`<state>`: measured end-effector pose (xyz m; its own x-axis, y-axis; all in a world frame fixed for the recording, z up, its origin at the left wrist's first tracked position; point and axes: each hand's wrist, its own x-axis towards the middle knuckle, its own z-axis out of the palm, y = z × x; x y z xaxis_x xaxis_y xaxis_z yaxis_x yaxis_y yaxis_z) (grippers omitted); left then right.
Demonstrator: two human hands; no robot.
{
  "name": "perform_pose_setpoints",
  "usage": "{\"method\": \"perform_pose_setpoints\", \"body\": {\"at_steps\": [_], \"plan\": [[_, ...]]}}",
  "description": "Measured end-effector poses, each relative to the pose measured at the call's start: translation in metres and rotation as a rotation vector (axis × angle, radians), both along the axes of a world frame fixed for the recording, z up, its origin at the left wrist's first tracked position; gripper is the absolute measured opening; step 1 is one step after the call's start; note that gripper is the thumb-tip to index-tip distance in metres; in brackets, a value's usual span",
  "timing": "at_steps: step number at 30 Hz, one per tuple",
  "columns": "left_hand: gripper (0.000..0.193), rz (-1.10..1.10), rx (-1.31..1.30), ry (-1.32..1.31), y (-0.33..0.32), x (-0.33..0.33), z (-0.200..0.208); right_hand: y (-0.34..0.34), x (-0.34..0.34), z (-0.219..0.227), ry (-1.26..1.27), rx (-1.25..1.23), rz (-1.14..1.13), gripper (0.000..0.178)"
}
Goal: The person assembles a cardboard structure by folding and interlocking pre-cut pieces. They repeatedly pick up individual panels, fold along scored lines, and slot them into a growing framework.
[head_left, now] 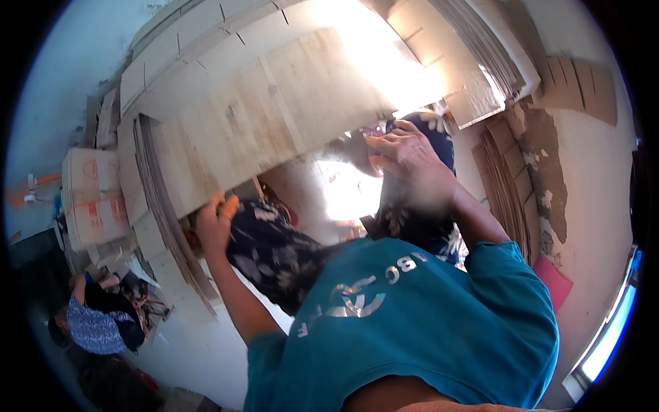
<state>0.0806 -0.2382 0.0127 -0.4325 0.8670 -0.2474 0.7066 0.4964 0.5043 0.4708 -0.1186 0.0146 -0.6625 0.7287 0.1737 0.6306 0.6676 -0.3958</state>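
Note:
My left hand [215, 225] is at the near left corner of a wooden board [274, 110], beside the edge of a cardboard stack [163, 199]. Its fingers are slightly apart, and something orange covers one fingertip. I see nothing held in it. My right hand [412, 154] lies loosely over my right knee, near the board's front edge, fingers bent a little and apart. No object shows in it, though its underside is hidden. Dark flowered trousers [264, 240] cover my legs, spread before the board.
Flat cardboard sheets are stacked behind the board [195, 38], at its far right [473, 48] and against the right wall [511, 185]. A taped carton [96, 199] stands at left. Lower left, another person [103, 323] in a patterned blue top is bent over. Strong light whitens the board's far right.

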Motion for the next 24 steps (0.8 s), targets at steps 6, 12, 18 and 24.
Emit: {"method": "perform_pose_setpoints", "body": {"at_steps": [6,12,18,24], "plan": [[0.042,0.311,0.012,-0.82,0.005,-0.008,0.001,-0.055,0.018,-0.015,0.062,-0.266,0.109,0.033],[0.031,0.156,-0.101,-0.491,0.007,0.015,0.011,-0.077,0.045,-0.013,0.249,-0.2,0.082,0.034],[0.031,-0.062,0.08,-0.347,0.013,0.015,0.024,-0.073,0.032,-0.021,0.494,-0.223,0.044,0.033],[0.028,-0.147,0.109,-0.365,0.019,0.075,0.083,-0.065,0.021,-0.02,0.691,-0.27,0.067,0.031]]}}
